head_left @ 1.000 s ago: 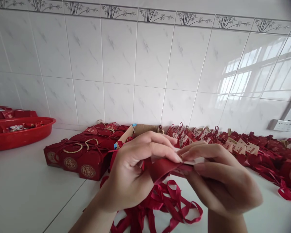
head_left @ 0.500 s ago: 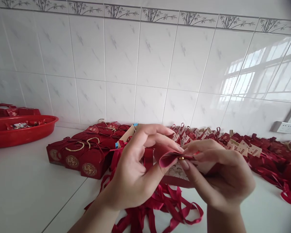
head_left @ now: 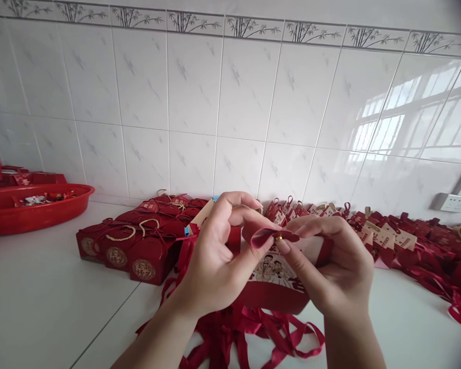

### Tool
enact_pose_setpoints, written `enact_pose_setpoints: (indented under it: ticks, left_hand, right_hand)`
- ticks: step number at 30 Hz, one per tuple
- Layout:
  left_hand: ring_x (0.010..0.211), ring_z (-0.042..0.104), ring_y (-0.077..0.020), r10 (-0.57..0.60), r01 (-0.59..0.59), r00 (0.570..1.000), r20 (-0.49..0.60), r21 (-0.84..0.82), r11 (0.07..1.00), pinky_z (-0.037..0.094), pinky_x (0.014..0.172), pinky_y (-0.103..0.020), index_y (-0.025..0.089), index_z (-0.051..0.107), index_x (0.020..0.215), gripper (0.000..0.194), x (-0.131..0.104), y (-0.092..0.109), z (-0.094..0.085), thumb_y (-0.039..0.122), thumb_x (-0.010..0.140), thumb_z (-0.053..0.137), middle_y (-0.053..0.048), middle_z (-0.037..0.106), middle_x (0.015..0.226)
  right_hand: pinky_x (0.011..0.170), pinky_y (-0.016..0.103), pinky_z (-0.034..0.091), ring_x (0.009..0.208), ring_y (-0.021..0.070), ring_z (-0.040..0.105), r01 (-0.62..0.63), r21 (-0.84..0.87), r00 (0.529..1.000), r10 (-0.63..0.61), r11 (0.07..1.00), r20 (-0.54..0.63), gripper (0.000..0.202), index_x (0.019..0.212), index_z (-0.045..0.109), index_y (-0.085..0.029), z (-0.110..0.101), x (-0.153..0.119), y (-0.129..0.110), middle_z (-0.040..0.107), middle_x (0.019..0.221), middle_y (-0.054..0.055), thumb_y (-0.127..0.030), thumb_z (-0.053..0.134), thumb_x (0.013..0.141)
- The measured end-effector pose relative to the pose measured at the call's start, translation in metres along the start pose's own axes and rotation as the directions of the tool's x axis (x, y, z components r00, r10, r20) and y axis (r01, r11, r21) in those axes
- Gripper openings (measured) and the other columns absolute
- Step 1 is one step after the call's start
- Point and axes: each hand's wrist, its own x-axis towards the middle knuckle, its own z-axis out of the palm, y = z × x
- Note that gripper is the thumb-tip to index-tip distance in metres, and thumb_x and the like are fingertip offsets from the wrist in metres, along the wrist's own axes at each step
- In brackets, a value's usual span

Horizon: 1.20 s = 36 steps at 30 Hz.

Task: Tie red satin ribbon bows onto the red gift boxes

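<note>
Both hands pinch the red strap [head_left: 258, 233] of a small red gift bag. My left hand [head_left: 211, 271] closes thumb and fingers on its folded loop. The thumb and fingers of my right hand [head_left: 334, 271] are shut on the strap's other end, beside a small gold stud [head_left: 278, 238]. Below and behind the fingers hangs the gift bag [head_left: 272, 296], its white panel printed with a cartoon couple; the hands partly cover it. Under it lies a tangle of dark red ribbons [head_left: 230, 333] on the white tabletop.
Red gift boxes [head_left: 146, 269] with cord handles stand in rows at left. A red basin [head_left: 34, 215] holding wrapped pieces sits farther left. Several red bags with cream tags [head_left: 382, 236] line the tiled wall at right, near a white power outlet [head_left: 455, 203].
My right hand has shifted left, closer to my left hand. The bag now hangs lower and faces me more, showing more of its printed front.
</note>
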Motion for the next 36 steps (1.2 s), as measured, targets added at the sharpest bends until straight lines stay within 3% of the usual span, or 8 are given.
enact_pose_setpoints:
  ticks: [7, 13, 20, 28, 32, 34, 36]
  left_hand:
    - [0.099, 0.063, -0.0168, -0.180, 0.181, 0.980, 0.090, -0.003, 0.984, 0.050, 0.083, -0.028, 0.022, 0.053, 0.111, 0.029, 0.004, 0.000, -0.009, 0.023, 0.085, 0.066, -0.004, 0.065, 0.106]
    - [0.082, 0.062, -0.0117, -0.162, 0.160, 0.986, 0.045, 0.049, 0.986, 0.050, 0.072, -0.022, 0.018, 0.064, 0.091, 0.009, 0.010, 0.000, -0.014, 0.026, 0.086, 0.064, -0.002, 0.066, 0.090]
    - [0.075, 0.064, -0.0129, -0.153, 0.153, 0.988, -0.015, 0.074, 0.985, 0.053, 0.067, -0.023, 0.018, 0.065, 0.081, 0.007, 0.009, 0.003, -0.012, 0.024, 0.083, 0.067, -0.001, 0.068, 0.080]
    - [0.071, 0.066, -0.0153, -0.162, 0.168, 0.985, -0.052, 0.143, 0.975, 0.055, 0.065, -0.026, 0.018, 0.066, 0.078, 0.012, 0.009, -0.001, -0.010, 0.029, 0.080, 0.070, -0.003, 0.071, 0.077]
    - [0.078, 0.065, -0.0157, -0.093, 0.114, 0.990, -0.102, 0.222, 0.968, 0.054, 0.072, -0.027, 0.019, 0.066, 0.084, 0.013, 0.009, -0.003, -0.010, 0.030, 0.080, 0.071, -0.003, 0.069, 0.082]
    - [0.085, 0.064, -0.0157, -0.046, 0.085, 0.984, -0.171, 0.227, 0.970, 0.051, 0.079, -0.027, 0.020, 0.064, 0.093, 0.016, 0.009, -0.004, -0.013, 0.030, 0.081, 0.070, -0.003, 0.068, 0.087]
    - [0.087, 0.064, -0.0158, -0.037, 0.083, 0.974, -0.223, 0.201, 0.976, 0.050, 0.082, -0.028, 0.020, 0.063, 0.096, 0.016, 0.009, -0.003, -0.018, 0.030, 0.084, 0.067, -0.003, 0.067, 0.089]
  right_hand:
    - [0.066, 0.016, 0.050, 0.078, 0.0080, 0.059, -0.106, -0.100, 0.994, 0.108, 0.989, 0.008, 0.019, 0.086, 0.057, -0.021, -0.008, 0.006, 0.003, 0.061, 0.085, -0.002, -0.010, 0.070, 0.078]
    - [0.065, 0.017, 0.052, 0.079, 0.0096, 0.059, -0.208, -0.121, 0.971, 0.220, 0.971, 0.094, 0.020, 0.094, 0.057, -0.022, -0.012, 0.007, 0.002, 0.059, 0.090, 0.000, -0.018, 0.070, 0.079]
    - [0.050, 0.016, 0.049, 0.061, 0.0078, 0.058, -0.254, -0.038, 0.930, 0.255, 0.966, 0.265, 0.020, 0.098, 0.056, -0.020, -0.010, 0.007, -0.002, 0.062, 0.083, 0.000, -0.016, 0.066, 0.081]
    - [0.051, 0.016, 0.050, 0.066, 0.0102, 0.062, -0.327, -0.008, 0.883, 0.309, 0.945, 0.353, 0.022, 0.095, 0.063, -0.020, -0.002, 0.007, -0.005, 0.065, 0.082, 0.000, -0.021, 0.073, 0.076]
    - [0.044, 0.017, 0.048, 0.054, 0.0100, 0.059, -0.429, -0.067, 0.851, 0.428, 0.901, 0.305, 0.019, 0.087, 0.066, -0.018, -0.003, 0.007, 0.002, 0.065, 0.070, 0.000, -0.029, 0.074, 0.075]
    - [0.040, 0.019, 0.047, 0.050, 0.0111, 0.058, -0.466, -0.136, 0.850, 0.485, 0.874, 0.207, 0.024, 0.082, 0.066, -0.016, -0.012, 0.008, 0.008, 0.064, 0.065, 0.001, -0.035, 0.077, 0.071]
    - [0.038, 0.020, 0.047, 0.049, 0.0131, 0.058, -0.498, -0.189, 0.858, 0.513, 0.846, 0.035, 0.031, 0.080, 0.067, -0.015, -0.026, 0.011, 0.015, 0.064, 0.062, 0.002, -0.040, 0.080, 0.066]
